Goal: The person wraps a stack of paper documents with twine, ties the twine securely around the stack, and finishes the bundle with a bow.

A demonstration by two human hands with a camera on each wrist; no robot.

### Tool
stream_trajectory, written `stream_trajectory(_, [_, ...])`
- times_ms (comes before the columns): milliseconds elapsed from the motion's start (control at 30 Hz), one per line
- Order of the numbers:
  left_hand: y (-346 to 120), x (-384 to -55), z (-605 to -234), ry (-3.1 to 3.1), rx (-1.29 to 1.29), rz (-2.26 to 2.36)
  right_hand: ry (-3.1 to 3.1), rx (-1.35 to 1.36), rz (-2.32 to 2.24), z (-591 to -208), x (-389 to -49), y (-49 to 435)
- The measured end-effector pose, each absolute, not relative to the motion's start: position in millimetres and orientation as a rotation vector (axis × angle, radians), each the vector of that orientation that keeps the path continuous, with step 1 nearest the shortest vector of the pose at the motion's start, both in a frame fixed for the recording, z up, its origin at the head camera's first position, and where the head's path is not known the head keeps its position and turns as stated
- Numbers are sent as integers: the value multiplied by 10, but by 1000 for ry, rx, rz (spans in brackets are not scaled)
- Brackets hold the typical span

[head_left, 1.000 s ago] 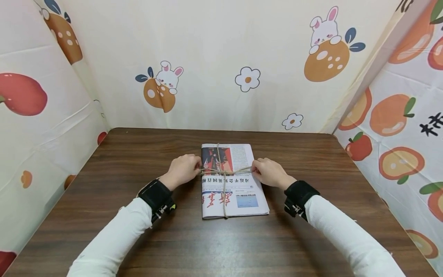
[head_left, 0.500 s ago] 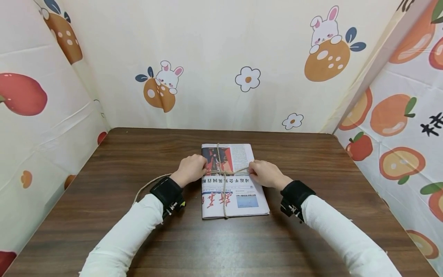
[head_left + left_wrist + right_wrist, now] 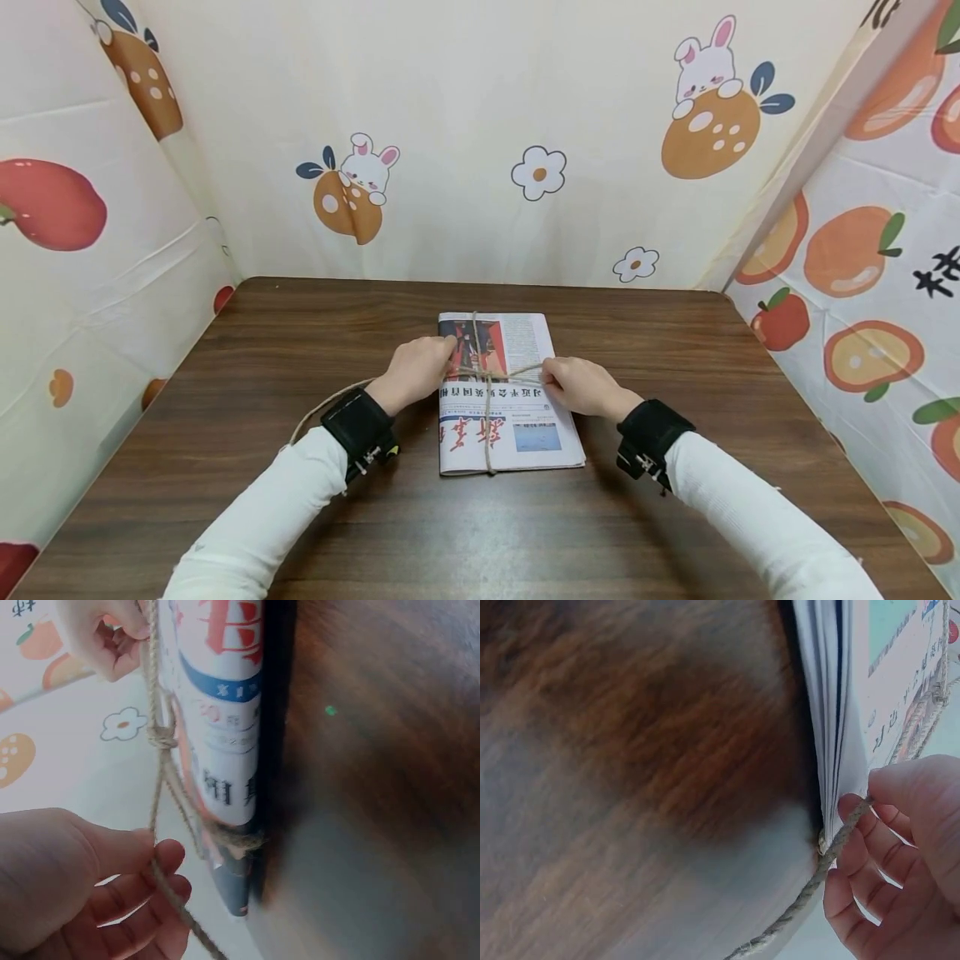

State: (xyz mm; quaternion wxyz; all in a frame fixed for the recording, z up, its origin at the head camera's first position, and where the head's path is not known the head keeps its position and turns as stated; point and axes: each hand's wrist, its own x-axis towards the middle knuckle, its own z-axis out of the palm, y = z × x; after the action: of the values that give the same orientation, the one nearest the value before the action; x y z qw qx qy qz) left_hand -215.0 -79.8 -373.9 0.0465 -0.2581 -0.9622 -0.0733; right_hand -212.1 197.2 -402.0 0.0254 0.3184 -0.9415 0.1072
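A stack of folded newspapers [image 3: 536, 417] lies flat on the table, with twine [image 3: 487, 417] running along its length and across its width. The strands meet at a knot [image 3: 163, 739] on top, clearest in the left wrist view. At the stack's left edge my left hand [image 3: 416, 368] pinches one twine end between thumb and forefinger; a loose tail trails back past the wrist. Over the right edge my right hand [image 3: 585, 386] pinches the other end, and its tail [image 3: 795, 907] hangs down in the right wrist view.
The brown wooden table [image 3: 480, 542] carries the stack near its middle. Printed cloth walls [image 3: 465, 125] with fruit and rabbit pictures enclose it at the back and both sides. Dark straps with small cameras circle both wrists.
My left hand has moved right, from beside the stack to over its left edge, and its twine tail now shows. My right hand has shifted only slightly. The stack stays in place.
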Motion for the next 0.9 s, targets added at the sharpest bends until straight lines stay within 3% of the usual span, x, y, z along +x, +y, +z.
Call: stream_trajectory(900, [-760, -2132, -3629, -2706, -689, -414, -2792, 810, 35, -3773, -2354, 2020])
